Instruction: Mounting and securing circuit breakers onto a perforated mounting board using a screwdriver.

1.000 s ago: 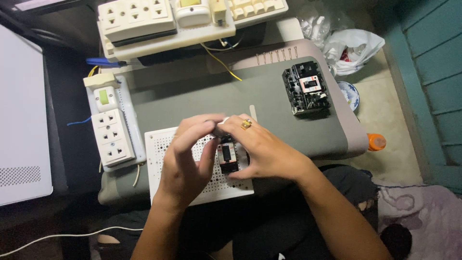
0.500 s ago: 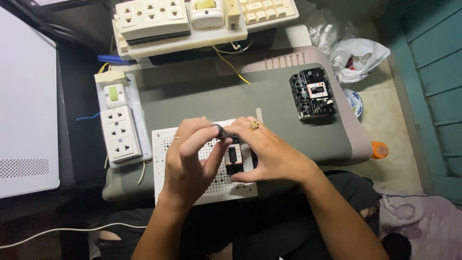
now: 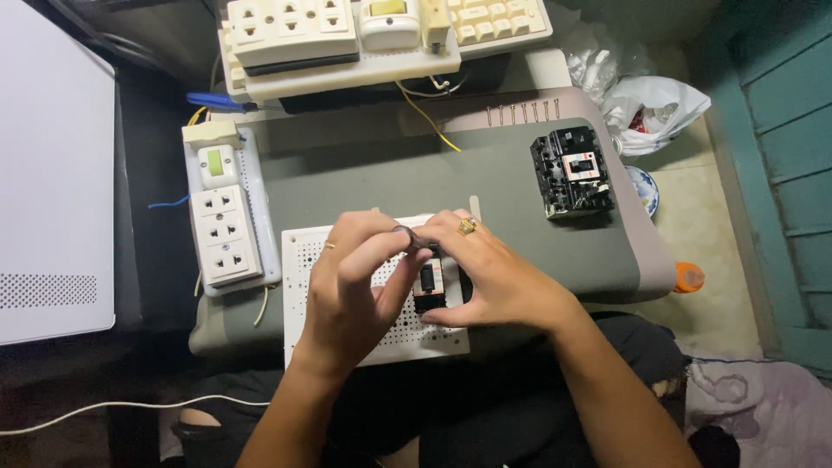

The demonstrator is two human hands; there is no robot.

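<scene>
Both grips are closing on the small black breaker [image 3: 429, 286]: my right hand [image 3: 498, 282] is steadying it upright against the white perforated board [image 3: 303, 260], so my left hand [image 3: 355, 286], pinching a small dark part [image 3: 414, 238], is working at its top.

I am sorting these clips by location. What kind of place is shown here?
Probably a small home workbench for electrical work. Both hands, left hand and right hand, hold a small black breaker over a white perforated board. Socket panels and a second black breaker lie on the grey table.
</scene>
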